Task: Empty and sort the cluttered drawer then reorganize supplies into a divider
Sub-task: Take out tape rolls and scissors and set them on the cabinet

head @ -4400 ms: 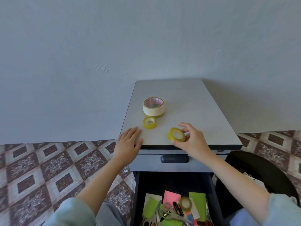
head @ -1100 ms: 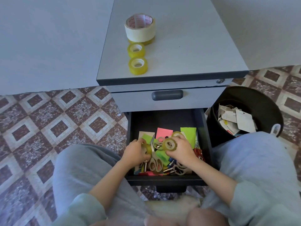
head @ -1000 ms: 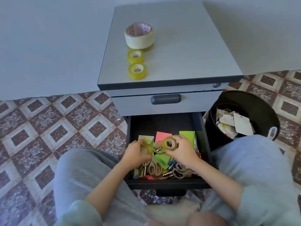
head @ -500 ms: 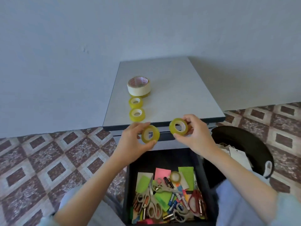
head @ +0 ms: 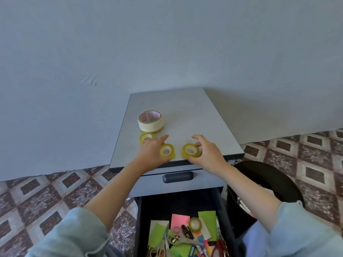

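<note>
**A:** Where do the edges run?

**B:** The worktop (head: 187, 110) is a grey cabinet top set against the wall. Its front edge passes just at 6 o'clock of both hands. The left edge runs close by the tapes at 9 o'clock, and the right edge lies well off at 3 o'clock.

**A:** And room to move?

**B:** From the right grip (head: 208, 155) toward 12 and 2 o'clock, open grey surface runs up to the wall. At 11 o'clock stands the big masking tape (head: 150, 121). Just at its 6 o'clock is a small yellow roll (head: 145, 137), partly hidden behind the left grip (head: 151, 151).

**A:** What does the left one have?

**B:** It is grasping the left roll (head: 167, 152). The thumb curls along the roll's near rim and the forefinger points past it toward 1 o'clock. The roll lies at 3 o'clock of the palm, hole upward, and seems to rest on the worktop.

**A:** The right?

**B:** It arches over the right roll (head: 191, 151) and holds it, with the thumb at its 6 o'clock and a fingertip touching its 3 o'clock side. That roll sits at 9 o'clock of the palm, near the front edge. The two rolls lie just beside each other, a narrow gap between them.

**A:** Below the top?

**B:** The upper drawer is closed, with a dark handle (head: 177, 177). The open drawer (head: 181, 204) juts out at 6 o'clock. It holds another roll (head: 194, 223), scissors (head: 179, 238), pink and green notes, and markers. A black bin (head: 269, 182) stands at 4 o'clock on the patterned floor, right beside the drawer.
</note>
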Demonstrator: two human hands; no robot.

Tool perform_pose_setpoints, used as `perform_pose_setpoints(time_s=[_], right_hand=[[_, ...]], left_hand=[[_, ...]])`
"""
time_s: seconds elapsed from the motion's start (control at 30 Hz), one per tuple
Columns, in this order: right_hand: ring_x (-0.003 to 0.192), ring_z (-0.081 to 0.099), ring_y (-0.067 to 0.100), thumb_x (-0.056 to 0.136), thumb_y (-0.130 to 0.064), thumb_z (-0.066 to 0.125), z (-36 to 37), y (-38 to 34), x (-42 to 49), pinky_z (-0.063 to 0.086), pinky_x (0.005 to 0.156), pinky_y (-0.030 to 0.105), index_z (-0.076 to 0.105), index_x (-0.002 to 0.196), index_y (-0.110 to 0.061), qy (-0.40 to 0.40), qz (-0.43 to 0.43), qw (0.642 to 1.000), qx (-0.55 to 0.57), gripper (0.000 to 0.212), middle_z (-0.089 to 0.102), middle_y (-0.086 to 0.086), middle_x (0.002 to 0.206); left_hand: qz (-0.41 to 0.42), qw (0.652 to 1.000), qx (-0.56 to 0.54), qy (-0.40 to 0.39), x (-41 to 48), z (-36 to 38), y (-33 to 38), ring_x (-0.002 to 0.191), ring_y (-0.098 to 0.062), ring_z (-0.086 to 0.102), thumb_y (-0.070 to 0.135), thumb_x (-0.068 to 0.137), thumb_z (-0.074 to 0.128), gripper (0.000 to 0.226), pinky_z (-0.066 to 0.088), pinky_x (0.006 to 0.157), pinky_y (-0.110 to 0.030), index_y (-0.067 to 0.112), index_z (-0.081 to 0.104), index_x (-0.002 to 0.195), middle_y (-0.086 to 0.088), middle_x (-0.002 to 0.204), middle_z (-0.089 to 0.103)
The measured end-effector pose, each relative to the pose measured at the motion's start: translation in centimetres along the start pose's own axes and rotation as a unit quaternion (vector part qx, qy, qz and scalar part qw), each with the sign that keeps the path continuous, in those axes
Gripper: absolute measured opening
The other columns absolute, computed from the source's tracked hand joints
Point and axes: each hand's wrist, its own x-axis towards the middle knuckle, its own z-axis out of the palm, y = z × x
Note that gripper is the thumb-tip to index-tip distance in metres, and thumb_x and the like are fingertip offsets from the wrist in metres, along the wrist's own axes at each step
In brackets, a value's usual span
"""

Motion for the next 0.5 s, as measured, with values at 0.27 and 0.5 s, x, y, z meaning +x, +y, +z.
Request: perform_pose_setpoints(time_s=[0.27,0.5], right_hand=[[0.113,0.053,0.019,0.081,-0.028,0.072,0.6,-0.5,0.5,0.038,0.084,0.026,0.038,0.139,-0.02,-0.008,-0.025,0.999,-0.043,0.068,0.056,0.003,0.127],[0.122,0.05,0.018,0.08,-0.033,0.072,1.5,-0.2,0.6,0.04,0.094,0.029,0.04,0.14,-0.02,0.018,-0.014,0.998,-0.064,0.069,0.053,-0.002,0.136]], left_hand=[[0.001,1.0,-0.001,0.005,0.2,0.6,-0.4,0.127,-0.023,0.041,0.033,0.078,0.072,0.078,0.032,0.106,-0.037,0.022,0.031,0.144,-0.004,0.139,0.047],[0.026,0.99,-0.063,0.125,-1.5,0.5,-1.0,0.127,-0.024,0.036,0.026,0.074,0.077,0.066,0.033,0.102,-0.034,0.015,0.049,0.133,-0.006,0.139,0.042]])
